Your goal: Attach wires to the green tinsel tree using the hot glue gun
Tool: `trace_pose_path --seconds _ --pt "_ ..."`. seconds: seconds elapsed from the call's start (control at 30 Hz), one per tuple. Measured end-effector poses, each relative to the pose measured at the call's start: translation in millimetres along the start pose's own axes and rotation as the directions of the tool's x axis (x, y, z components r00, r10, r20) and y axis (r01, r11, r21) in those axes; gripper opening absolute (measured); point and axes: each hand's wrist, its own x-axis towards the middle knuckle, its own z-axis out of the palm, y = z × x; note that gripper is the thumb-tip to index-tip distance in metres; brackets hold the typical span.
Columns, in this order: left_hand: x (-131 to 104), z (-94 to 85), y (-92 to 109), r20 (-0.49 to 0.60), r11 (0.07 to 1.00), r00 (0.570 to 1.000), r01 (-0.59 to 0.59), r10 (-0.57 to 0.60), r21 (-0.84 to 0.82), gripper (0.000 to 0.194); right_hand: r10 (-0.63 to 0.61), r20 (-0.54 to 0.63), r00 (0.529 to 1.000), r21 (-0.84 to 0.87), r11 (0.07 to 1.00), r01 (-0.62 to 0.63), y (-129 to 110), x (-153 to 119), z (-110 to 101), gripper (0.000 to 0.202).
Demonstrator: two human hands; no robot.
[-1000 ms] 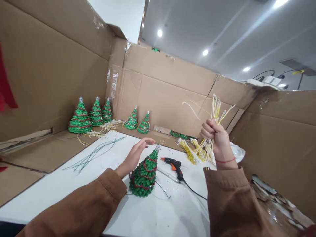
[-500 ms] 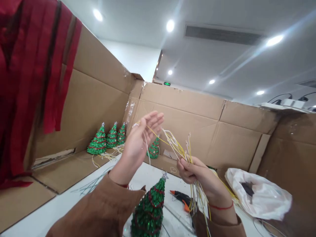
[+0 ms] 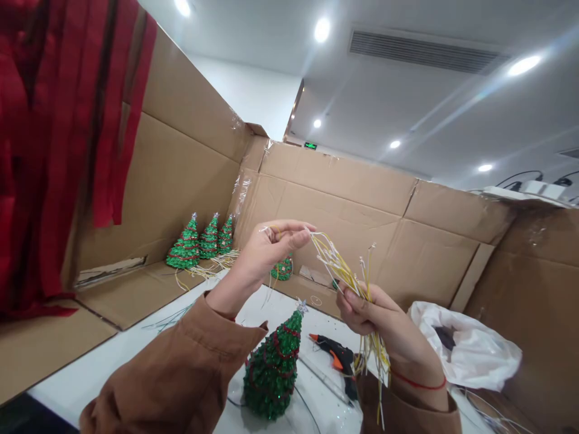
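Yellow and white, right in the middle of our view: the bundle of thin wires (image 3: pixel 333 265) was up in the air between two hands, above the white tabletop (image 3: pixel 328 401)! We saw the right hand (image 3: pixel 373 313) curled round the bundle's middle, thumb laid over the strands. And up went our eyes to the left hand (image 3: pixel 270 247), its thumb and fingertips pinching the whitish tips at the far end. Which way did it point? We followed the long axis from those tips, at upper left, slanting down and right into the right hand; below it, the loose ends bent and hung almost straight down. A couple of stray tips poked upward too!

Beneath, we had the green tree (image 3: pixel 272 374) standing upright on the tabletop, star on top, and just beside it the glue gun (image 3: pixel 338 355), orange nozzle aimed left. Further back, we spotted three small trees (image 3: pixel 184 247) by the cardboard wall, and off to the right, the white plastic bag (image 3: pixel 479 355).
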Motion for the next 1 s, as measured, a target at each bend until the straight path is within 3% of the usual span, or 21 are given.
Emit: trace_pose_path --seconds 0.33,0.57,0.83,1.0 --pt "-1.8 -0.4 -3.5 -0.051 0.990 0.990 -0.131 0.134 0.051 0.021 0.028 0.023 0.999 0.047 0.998 -0.029 3.5 0.6 -3.3 0.035" --pt "-5.4 6.9 -2.8 -0.131 0.936 0.927 -0.347 0.351 0.053 0.016 -0.003 0.074 0.997 0.160 0.987 -0.009 4.2 0.7 -2.5 0.036" --pt "-7.8 5.1 -1.4 -0.047 0.963 0.962 -0.268 0.270 0.044 0.016 0.010 0.060 0.998 0.121 0.993 -0.017 4.7 -0.1 -4.2 0.035" --pt "-9.1 8.9 -2.5 -0.023 0.962 0.962 -0.270 0.271 0.050 0.019 0.019 0.066 0.998 0.102 0.994 -0.026 6.6 1.8 -5.3 0.034"
